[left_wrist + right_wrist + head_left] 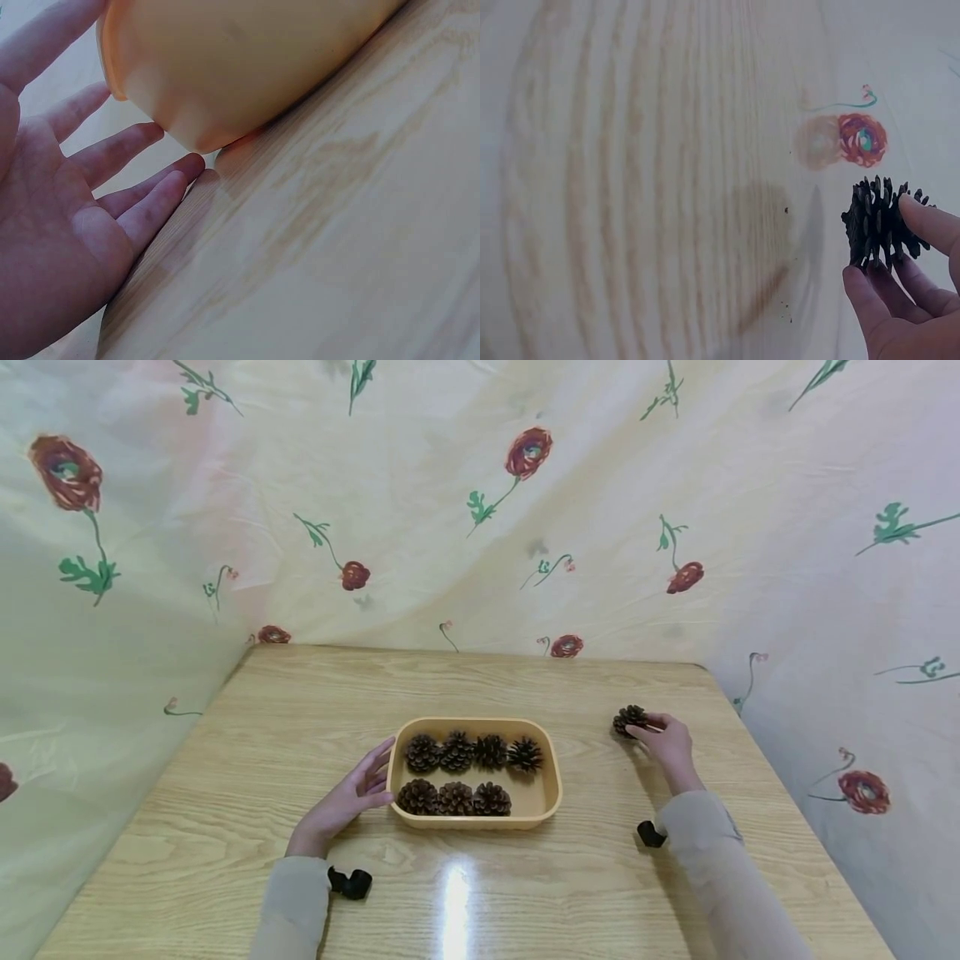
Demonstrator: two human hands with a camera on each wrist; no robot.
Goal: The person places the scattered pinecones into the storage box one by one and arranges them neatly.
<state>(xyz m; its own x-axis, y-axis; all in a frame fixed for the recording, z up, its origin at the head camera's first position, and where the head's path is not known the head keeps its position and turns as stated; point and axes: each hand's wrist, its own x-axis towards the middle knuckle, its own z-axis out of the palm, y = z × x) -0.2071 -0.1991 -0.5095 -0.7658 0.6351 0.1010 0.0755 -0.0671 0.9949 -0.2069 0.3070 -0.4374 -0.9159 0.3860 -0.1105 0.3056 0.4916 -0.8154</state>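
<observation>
Right hand (pixel 670 745) pinches a pine cone (pixel 629 719), partly hiding it; flat left hand (pixel 351 797) touches the tray (pixel 551 789).

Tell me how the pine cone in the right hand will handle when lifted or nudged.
The pine cone looks dry with open, spread scales, so it is probably light and stiff. The right hand pinches it by those scales, which likely grip well but may chip; specks lie on the table nearby. Its rounded shape suggests it could roll if nudged.
</observation>
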